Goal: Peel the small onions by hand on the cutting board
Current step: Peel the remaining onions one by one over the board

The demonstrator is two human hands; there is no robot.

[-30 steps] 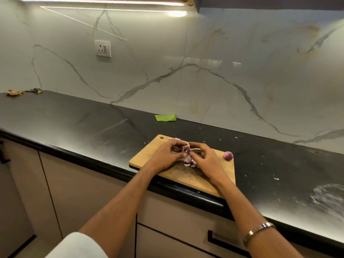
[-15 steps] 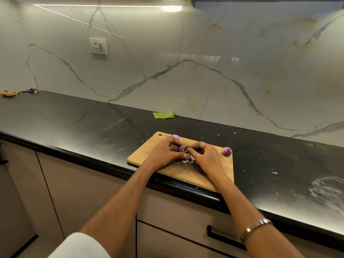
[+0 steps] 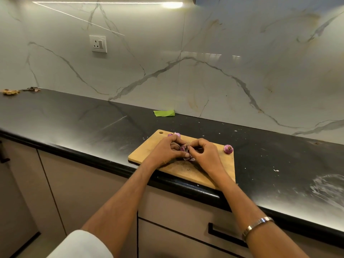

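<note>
A wooden cutting board point(image 3: 204, 174) lies at the front edge of the black counter. Over its middle, my left hand point(image 3: 165, 151) and my right hand point(image 3: 204, 153) meet around one small purple onion point(image 3: 183, 147), with fingers of both curled on it. Loose purple skins point(image 3: 189, 158) lie under the hands. Another small onion point(image 3: 228, 149) sits at the board's right edge. One more onion point(image 3: 175, 135) shows at the board's far edge, partly hidden behind my left hand.
The black countertop point(image 3: 83, 123) runs left and right, with white flecks to the right of the board. A green scrap point(image 3: 164, 113) lies by the marble wall. Dry peels point(image 3: 11, 91) sit at the far left. Drawers with a black handle point(image 3: 225, 234) are below.
The right hand's fingers have curled in closer on the onion; a strip of skin held out a second ago is no longer seen. Both hands stay over the board's middle.
</note>
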